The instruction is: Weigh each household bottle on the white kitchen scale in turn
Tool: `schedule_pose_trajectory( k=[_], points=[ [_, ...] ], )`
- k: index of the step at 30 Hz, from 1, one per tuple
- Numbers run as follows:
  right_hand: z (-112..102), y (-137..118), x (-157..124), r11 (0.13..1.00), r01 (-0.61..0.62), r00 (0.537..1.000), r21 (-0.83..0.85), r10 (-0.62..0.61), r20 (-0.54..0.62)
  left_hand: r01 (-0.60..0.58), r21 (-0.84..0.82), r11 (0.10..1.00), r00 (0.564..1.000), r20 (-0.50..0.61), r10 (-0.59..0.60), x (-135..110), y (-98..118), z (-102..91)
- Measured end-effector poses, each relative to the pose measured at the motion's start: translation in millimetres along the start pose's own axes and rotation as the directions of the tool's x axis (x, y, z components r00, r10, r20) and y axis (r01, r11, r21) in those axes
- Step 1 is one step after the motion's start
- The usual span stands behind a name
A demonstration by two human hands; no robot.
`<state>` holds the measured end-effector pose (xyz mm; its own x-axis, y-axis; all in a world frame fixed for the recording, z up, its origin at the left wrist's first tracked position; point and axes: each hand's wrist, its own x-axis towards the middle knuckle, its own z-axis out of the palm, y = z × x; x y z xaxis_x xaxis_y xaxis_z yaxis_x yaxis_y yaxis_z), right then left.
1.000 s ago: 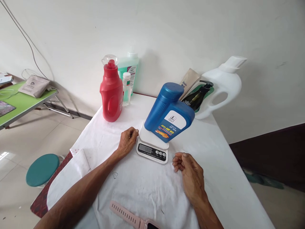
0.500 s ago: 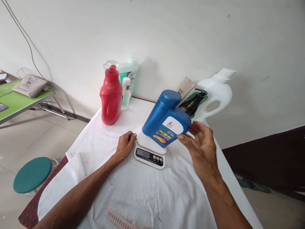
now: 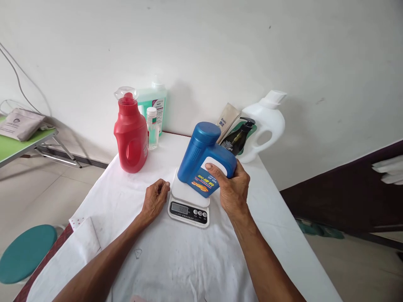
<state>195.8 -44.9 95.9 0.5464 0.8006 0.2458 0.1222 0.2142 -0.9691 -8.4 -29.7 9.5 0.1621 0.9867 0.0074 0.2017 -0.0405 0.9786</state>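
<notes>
A blue plastic bottle [image 3: 195, 155] with a wide cap and a white-and-blue label rests on a white digital kitchen scale [image 3: 192, 224]. My right hand [image 3: 234, 188] grips the bottle at its lower right side, thumb across the label and fingers behind. To the left of the scale, my left hand [image 3: 154, 199] lies on the white cloth with its fingers curled in, close to the platform's edge, and nothing shows in it. Digits are lit on the scale's display [image 3: 180, 209], which I read only roughly as 980.
Back left stand a red jug [image 3: 130, 138], a small clear bottle [image 3: 153, 130] and a green-liquid bottle [image 3: 160, 102]. Behind the blue bottle are a beige tube [image 3: 227, 119], a dark pump bottle [image 3: 236, 139] and a white jug [image 3: 273, 121]. A green stool [image 3: 28, 253] stands at left.
My right hand, open beside the blue bottle before, has closed around its side. The bottle stays on the scale. My left hand remains left of the scale, while the whole view has shifted.
</notes>
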Motion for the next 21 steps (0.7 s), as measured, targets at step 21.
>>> schedule_pose_trajectory(
  k=[21],
  points=[
    [-122.4, 40.6, 96.5, 0.975, -0.002, 0.717, -0.222, -0.153, -0.68, 0.007, -0.029, 1.0, 1.0, 0.002, -0.007, -1.4, -1.2, 2.2]
  ],
)
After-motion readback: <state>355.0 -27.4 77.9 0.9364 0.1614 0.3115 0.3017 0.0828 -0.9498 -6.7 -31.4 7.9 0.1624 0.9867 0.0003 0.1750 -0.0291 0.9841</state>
